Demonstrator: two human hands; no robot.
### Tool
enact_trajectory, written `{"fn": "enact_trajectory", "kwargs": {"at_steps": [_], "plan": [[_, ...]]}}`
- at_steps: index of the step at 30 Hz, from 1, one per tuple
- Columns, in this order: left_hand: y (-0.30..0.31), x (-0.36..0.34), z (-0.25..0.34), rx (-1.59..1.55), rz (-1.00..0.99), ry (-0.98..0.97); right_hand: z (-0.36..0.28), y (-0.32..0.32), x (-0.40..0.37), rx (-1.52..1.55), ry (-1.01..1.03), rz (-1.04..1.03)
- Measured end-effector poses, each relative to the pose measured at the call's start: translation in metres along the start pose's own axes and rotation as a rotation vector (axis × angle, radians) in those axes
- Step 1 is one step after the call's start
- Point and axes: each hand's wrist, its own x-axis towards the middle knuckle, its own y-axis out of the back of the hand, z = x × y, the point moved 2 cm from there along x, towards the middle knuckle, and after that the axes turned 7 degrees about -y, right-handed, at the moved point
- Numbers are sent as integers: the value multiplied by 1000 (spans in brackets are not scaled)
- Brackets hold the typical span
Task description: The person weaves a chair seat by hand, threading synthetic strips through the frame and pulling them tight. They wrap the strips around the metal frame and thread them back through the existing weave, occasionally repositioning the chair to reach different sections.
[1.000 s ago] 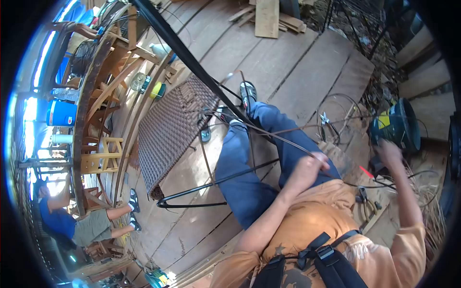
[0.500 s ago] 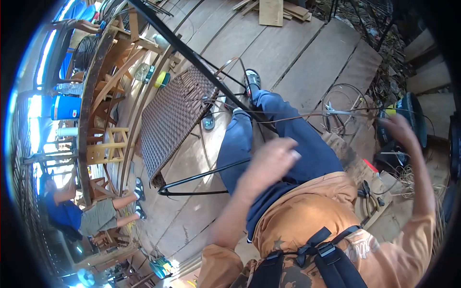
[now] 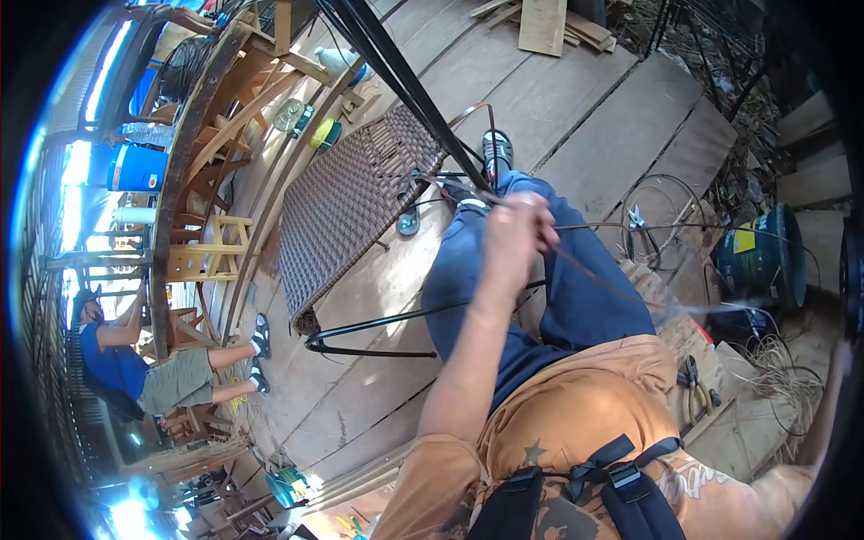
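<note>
My left hand [image 3: 522, 227] is closed around a brown weaving strand [image 3: 589, 272] above my knees. One length of the strand stretches to the right, blurred by motion. On the other side it leads toward the woven brown panel [image 3: 346, 220], whose far end shows loose, gappy weave. The panel sits on a black metal frame [image 3: 373, 326], which stands across my legs. Of my right arm [image 3: 819, 427] only a blurred part shows at the right edge; its hand is out of sight.
On the right lie a coil of strand [image 3: 670, 193], a scissor-like tool [image 3: 637, 220], pliers [image 3: 693, 391] and a dark green container [image 3: 765, 256]. Wood pieces [image 3: 543, 27] are at the top. At left a person [image 3: 121, 360] sits near wooden furniture [image 3: 211, 247].
My right hand has swung from beside the green container down to the right edge, out of view. My left hand has moved up toward the frame, and the strand is now pulled past it.
</note>
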Motion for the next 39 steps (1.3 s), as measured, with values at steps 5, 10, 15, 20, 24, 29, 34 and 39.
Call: {"fn": "enact_trajectory", "kwargs": {"at_steps": [5,10,15,20,24,29,34,39], "plan": [[-89,-116,-65,1234,-966,-192,-302,122,-167,999,727,-86],[-24,-78,32,1239,-686,-16,-444,232,-433,1534,1521,-588],[99,-29,100,1678,293,-539,-518,245,-511,1545,1346,-260],[122,13,83,1744,276,-576,-552,224,-524,1563,928,-683],[122,29,78,1760,306,-587,-564,223,-527,1747,859,-596],[117,36,78,1773,320,-605,-579,239,-530,1847,908,-348],[120,43,78,1772,308,-625,-566,262,-522,1718,1004,-336],[127,48,87,1697,215,-524,-527,260,-533,1886,1268,-203]]}}
